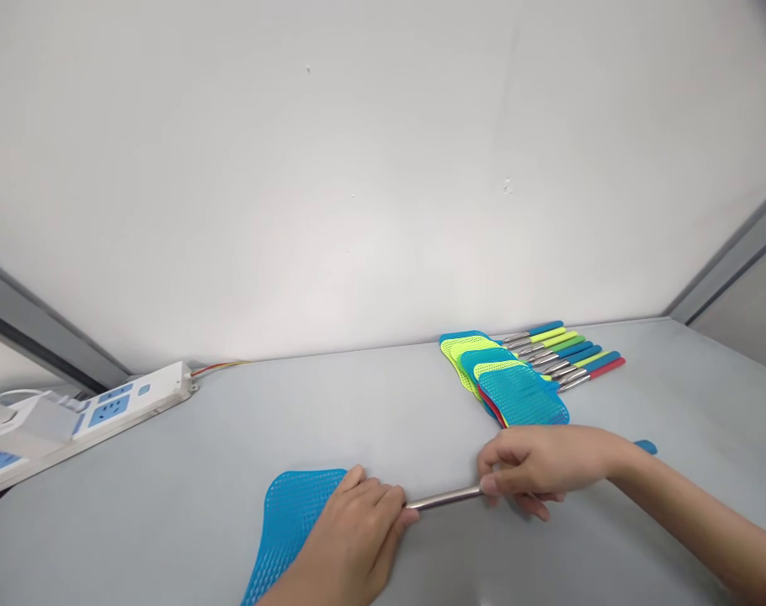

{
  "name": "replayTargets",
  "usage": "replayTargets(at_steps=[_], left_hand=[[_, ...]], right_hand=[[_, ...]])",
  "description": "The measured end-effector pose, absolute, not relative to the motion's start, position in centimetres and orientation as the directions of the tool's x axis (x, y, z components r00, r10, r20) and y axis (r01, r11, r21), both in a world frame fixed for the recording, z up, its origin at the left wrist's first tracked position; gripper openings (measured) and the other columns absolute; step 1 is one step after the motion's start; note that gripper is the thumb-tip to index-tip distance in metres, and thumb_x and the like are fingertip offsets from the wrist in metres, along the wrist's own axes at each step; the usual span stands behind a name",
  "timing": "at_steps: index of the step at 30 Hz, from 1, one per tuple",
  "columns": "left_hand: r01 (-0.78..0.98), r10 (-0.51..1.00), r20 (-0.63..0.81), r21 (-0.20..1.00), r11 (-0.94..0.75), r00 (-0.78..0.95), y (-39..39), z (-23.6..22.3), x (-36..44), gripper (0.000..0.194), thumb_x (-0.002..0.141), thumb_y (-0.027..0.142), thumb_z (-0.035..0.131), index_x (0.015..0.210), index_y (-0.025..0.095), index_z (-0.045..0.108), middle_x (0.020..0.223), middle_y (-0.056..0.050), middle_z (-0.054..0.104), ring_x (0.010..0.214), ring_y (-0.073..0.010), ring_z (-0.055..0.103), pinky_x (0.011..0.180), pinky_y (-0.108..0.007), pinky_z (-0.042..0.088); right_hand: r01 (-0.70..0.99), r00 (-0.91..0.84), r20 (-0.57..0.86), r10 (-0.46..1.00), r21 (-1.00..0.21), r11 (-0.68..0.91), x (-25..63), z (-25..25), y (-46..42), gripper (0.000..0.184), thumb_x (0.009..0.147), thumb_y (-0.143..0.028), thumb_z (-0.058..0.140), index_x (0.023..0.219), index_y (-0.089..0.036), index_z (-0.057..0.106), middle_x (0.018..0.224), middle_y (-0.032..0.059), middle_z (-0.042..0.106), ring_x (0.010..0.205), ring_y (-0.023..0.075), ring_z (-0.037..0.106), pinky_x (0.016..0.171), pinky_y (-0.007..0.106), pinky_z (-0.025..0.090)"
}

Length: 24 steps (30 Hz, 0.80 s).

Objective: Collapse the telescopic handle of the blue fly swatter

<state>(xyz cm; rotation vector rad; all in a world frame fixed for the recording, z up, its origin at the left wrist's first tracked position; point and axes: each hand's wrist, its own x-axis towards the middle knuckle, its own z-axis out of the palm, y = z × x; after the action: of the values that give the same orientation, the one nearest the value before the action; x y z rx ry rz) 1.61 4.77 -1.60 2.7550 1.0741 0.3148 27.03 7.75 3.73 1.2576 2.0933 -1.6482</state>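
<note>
A blue fly swatter [295, 513] with a mesh head and a thin metal rod [446, 498] lies across the front of the table, head to the left. My left hand [358, 530] is closed round it where head and rod meet, covering that joint. Thumb and fingers of my right hand [528, 471] pinch the rod farther right. A blue handle tip [646, 446] shows past my right wrist, in line with the rod; the stretch between is hidden. Behind my right hand lies an overlapping pile of fly swatters [522, 396] in blue, yellow, green and red, handles pointing right.
On the left stands a white power strip [136, 400] with a plug or adapter [35, 429] in it. Thin red and yellow wires [222, 366] run from its far end. A white wall [358, 210] borders the back of the grey table [231, 438].
</note>
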Motion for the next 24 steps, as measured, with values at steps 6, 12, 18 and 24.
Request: replayTargets(at_steps=[6, 12, 18, 24], left_hand=[[0.685, 0.730, 0.110, 0.276, -0.675, 0.675, 4.9, -1.4, 1.9, 0.027, 0.088, 0.025, 0.027, 0.064, 0.019, 0.041, 0.060, 0.002, 0.051, 0.054, -0.0123, 0.043, 0.062, -0.028, 0.029], [0.734, 0.791, 0.059, 0.338, -0.590, 0.609, 4.9, -0.6, 2.0, 0.031, 0.089, 0.028, 0.023, 0.063, 0.019, 0.039, 0.060, 0.003, 0.050, 0.055, -0.0121, 0.041, 0.065, -0.028, 0.030], [0.754, 0.816, 0.042, 0.357, -0.552, 0.577, 5.1, -0.8, 1.8, 0.032, 0.087, 0.036, 0.027, 0.062, 0.019, 0.039, 0.059, 0.002, 0.048, 0.058, -0.0132, 0.042, 0.064, -0.028, 0.031], [0.746, 0.808, 0.063, 0.349, -0.567, 0.585, 5.1, -0.7, 1.9, 0.031, 0.088, 0.032, 0.025, 0.063, 0.019, 0.038, 0.060, 0.002, 0.049, 0.057, -0.0130, 0.041, 0.064, -0.028, 0.031]], right_hand=[[0.774, -0.548, -0.615, 0.567, -0.630, 0.064, 29.3, 4.7, 8.3, 0.031, 0.075, -0.047, 0.046, 0.079, -0.018, 0.053, 0.064, -0.0017, 0.057, 0.048, 0.0066, 0.044, 0.044, 0.017, 0.032], [0.832, -0.437, -0.572, 0.694, -0.550, 0.071, 30.9, 6.0, 8.6, 0.029, 0.071, -0.047, 0.050, 0.072, -0.018, 0.053, 0.066, -0.0018, 0.053, 0.057, 0.0097, 0.046, 0.047, 0.019, 0.032], [0.821, -0.441, -0.551, 0.709, -0.567, 0.070, 31.9, 6.6, 8.8, 0.032, 0.074, -0.048, 0.044, 0.076, -0.019, 0.058, 0.073, 0.0005, 0.053, 0.062, 0.0123, 0.047, 0.050, 0.021, 0.032], [0.846, -0.376, -0.543, 0.751, -0.532, 0.039, 33.3, 6.6, 9.0, 0.030, 0.073, -0.048, 0.046, 0.076, -0.021, 0.057, 0.070, 0.0004, 0.052, 0.064, 0.0137, 0.047, 0.051, 0.022, 0.032]])
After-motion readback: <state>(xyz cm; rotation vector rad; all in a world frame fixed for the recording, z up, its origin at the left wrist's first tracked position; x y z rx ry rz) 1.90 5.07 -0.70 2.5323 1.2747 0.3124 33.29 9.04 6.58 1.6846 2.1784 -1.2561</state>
